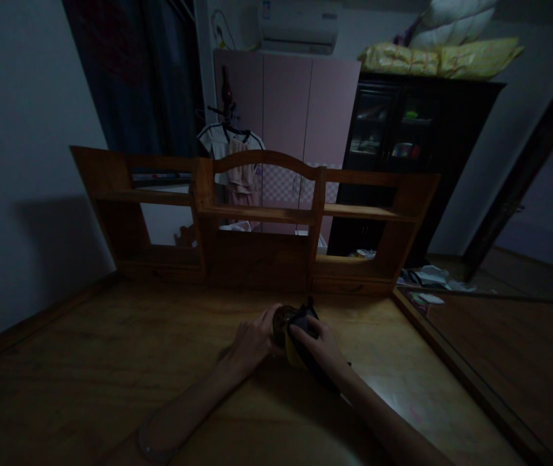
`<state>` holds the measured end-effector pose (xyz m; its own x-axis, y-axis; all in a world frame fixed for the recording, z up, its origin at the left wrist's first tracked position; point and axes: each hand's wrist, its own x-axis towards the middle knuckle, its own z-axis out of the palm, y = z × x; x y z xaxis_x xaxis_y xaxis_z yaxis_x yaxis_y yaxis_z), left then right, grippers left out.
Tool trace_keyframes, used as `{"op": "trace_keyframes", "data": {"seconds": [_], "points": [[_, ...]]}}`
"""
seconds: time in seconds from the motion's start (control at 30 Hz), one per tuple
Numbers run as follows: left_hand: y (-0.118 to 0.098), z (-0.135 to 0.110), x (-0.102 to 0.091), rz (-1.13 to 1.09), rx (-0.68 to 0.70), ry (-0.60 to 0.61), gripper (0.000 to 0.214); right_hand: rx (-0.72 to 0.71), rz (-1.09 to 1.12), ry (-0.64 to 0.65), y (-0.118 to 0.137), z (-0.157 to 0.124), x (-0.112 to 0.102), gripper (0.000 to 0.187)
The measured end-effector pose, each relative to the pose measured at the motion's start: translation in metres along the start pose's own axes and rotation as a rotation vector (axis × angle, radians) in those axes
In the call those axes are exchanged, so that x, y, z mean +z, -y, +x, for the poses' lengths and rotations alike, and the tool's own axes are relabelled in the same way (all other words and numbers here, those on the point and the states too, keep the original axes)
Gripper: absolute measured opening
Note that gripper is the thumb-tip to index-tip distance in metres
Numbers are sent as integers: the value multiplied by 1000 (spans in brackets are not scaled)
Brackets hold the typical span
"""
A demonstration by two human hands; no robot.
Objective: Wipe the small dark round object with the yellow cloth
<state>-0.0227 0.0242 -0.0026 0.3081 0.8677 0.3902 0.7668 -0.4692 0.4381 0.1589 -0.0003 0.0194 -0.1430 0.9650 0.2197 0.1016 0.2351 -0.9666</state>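
My left hand (253, 338) is closed around the side of a round, dark brown object (283, 316) that looks glossy on top. Something yellow shows just below it, between the hands. From the other side, my right hand (322, 343) pinches a dark, soft-looking piece (302, 316), perhaps cloth, against the round object. More dark material hangs under my right wrist. The dim light hides what kind of things these are. Both hands are over the middle of the wooden tabletop (160, 362).
A wooden shelf unit (257, 212) with small drawers stands along the table's back edge. The white wall (28, 168) borders the left side. A raised wooden edge (456, 362) runs along the right. Behind are a pink wardrobe (286, 103) and a black cabinet (451, 123).
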Motion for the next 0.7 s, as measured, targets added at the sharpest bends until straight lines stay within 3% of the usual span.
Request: {"op": "trace_keyframes", "data": {"seconds": [0.37,0.47,0.7], "points": [[-2,-1,-1,52,-64,39,78,-36,-59,41,1,1,0,29],[0,0,1,74,-78,30,67,-35,-59,56,-2,1,0,27],[1,-1,1,31,-33,-8,64,-79,-85,56,1,-1,-1,26]]}}
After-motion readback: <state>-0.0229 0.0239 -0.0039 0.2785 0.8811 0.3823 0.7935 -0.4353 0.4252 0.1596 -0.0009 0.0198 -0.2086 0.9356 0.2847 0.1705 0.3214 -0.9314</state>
